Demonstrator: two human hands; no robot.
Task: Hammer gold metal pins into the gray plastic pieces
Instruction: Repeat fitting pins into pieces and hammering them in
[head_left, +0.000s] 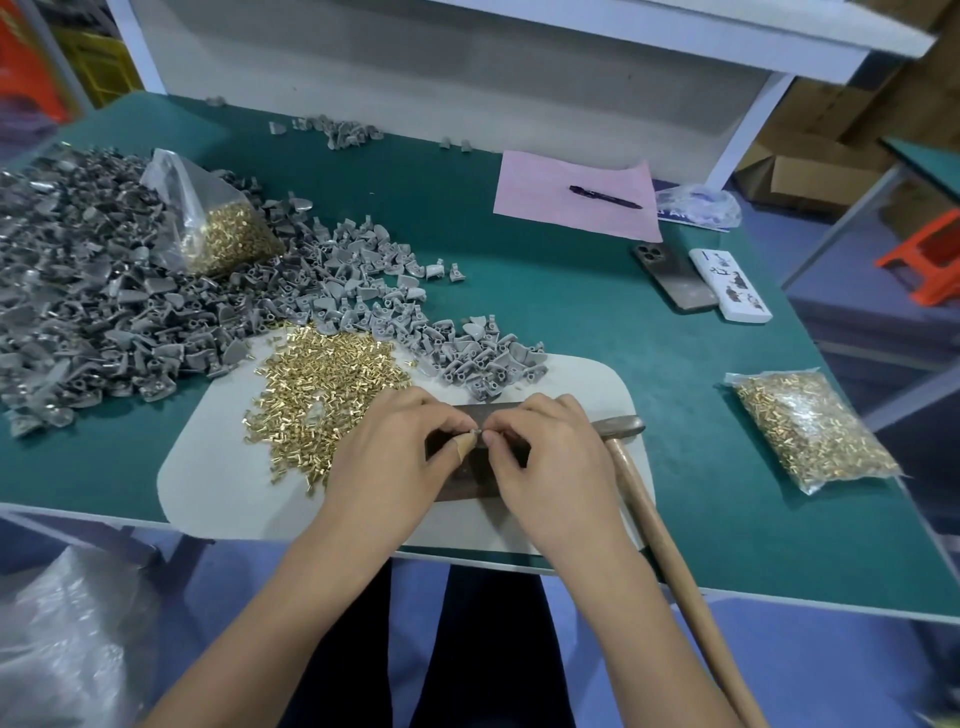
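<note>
Two hands are brought together over a dark metal block (467, 475) near the front edge of the green table (675, 364). A small gray piece (474, 432) is pinched between the fingertips of the left hand (387, 457), whose thumb is wrapped in tan tape, and the curled fingertips of the right hand (550, 462) are closed on the same spot; whether a pin is held there cannot be told. The block is laid on a pale mat (218, 483). A hammer (649, 499) is rested just right of the right hand, its head lying on the mat by the block and its wooden handle reaching off the table's front edge. Loose gold pins (322, 379) are heaped on the mat just left of the left hand. Gray plastic pieces (156, 291) are spread in a large pile across the left of the table, reaching the mat's far edge. An opened bag of pins (218, 228) is propped on that pile, and a sealed bag of pins (810, 431) is laid well to the right. Farther back, a pen (605, 197) is seen on pink paper (545, 192), with a phone (672, 275) beside a white box (730, 285).
</note>
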